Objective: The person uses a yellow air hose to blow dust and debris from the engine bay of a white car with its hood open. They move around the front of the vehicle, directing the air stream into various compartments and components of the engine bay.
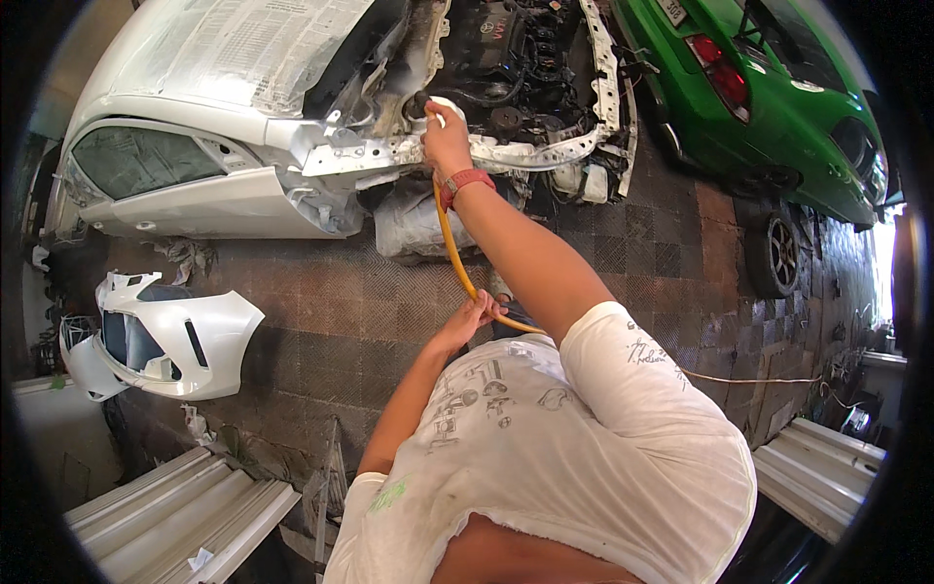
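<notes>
My right hand [448, 142], a red watch on its wrist, reaches over the front fender edge of a white car [243, 146]. Its fingers are closed on what looks like a spray gun [418, 103], mostly hidden by the hand, with a faint mist just beyond it. A yellow hose [453, 251] runs from below that hand down towards my body. Lower down, close to my shirt, my left hand [474, 311] is closed around the hose. The bare white front frame [389, 152] of the car lies right beside my right hand, and the engine [506, 58] shows past it.
Newspaper-like masking [282, 49] covers part of the white car. A white bumper [195, 341] rests on the tiled floor at left. To the right stand a green car [788, 107] and a loose wheel [773, 255]. Ribbed pale panels [185, 516] lie at lower left.
</notes>
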Tool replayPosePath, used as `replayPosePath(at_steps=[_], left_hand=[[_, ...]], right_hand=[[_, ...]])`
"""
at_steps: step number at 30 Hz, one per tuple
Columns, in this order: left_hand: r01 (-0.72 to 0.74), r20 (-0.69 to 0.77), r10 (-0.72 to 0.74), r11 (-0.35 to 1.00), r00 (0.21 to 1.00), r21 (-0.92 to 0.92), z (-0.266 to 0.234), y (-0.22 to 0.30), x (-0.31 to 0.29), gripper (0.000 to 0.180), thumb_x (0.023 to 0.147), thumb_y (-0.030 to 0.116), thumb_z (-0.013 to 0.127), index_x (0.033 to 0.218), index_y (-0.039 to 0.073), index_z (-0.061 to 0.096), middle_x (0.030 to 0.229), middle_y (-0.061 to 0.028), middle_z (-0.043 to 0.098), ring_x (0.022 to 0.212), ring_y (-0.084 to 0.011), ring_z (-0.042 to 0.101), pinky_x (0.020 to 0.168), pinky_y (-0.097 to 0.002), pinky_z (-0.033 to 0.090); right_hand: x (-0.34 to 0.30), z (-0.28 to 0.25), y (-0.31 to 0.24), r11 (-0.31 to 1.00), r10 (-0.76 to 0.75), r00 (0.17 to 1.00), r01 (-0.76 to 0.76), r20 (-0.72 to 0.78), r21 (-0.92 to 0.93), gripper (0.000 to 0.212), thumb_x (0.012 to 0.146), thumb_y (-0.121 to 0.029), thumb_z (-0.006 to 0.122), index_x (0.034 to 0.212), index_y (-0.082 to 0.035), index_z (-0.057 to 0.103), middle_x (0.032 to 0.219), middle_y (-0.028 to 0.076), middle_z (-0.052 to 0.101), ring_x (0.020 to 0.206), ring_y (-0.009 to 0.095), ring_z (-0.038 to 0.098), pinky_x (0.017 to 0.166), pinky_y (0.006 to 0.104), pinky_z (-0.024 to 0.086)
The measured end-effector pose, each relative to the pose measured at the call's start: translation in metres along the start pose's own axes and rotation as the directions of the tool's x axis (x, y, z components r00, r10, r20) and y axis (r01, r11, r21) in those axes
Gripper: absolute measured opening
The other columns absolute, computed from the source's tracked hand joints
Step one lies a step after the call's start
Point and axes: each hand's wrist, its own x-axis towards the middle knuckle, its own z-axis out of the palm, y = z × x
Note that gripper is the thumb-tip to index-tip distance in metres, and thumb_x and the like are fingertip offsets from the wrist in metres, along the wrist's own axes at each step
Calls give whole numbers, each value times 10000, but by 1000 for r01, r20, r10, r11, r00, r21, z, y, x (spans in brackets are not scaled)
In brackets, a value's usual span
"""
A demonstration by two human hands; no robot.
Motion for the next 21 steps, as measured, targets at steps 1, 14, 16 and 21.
replayPosePath(at_steps=[1,14,16,21], left_hand=[[-21,-31,20,1000,999,-23,0,9,12,558,1057,664,294,911,148,445,977,-36,600,1022,-194,603,1053,-371,443],[-101,-206,37,944,978,-313,-19,28,58,533,1071,633,223,1021,125,377,804,-21,451,832,-176,537,970,-379,499],[-83,-190,23,945,982,-318,-23,23,52,534,1070,635,224,1018,125,377,811,-22,452,832,-177,536,974,-383,496],[-70,-105,32,925,994,-373,-42,-6,29,549,1061,650,216,1006,129,380,814,-25,455,843,-183,538,962,-389,492]], right_hand=[[19,1,-6,997,-64,998,63,-13,-42,364,1053,-157,491,1407,-144,576,723,19,558,482,90,450,411,278,347],[76,27,-2,996,-2,995,-6,95,84,377,1071,-155,482,1440,-110,546,744,6,555,517,69,450,457,252,359],[68,32,4,998,-1,994,-6,107,63,381,1073,-160,482,1444,-107,545,769,11,567,536,69,458,473,251,370],[33,54,23,994,-112,994,112,17,-15,411,1068,-170,485,1474,-118,523,783,15,566,554,72,458,491,251,379]])
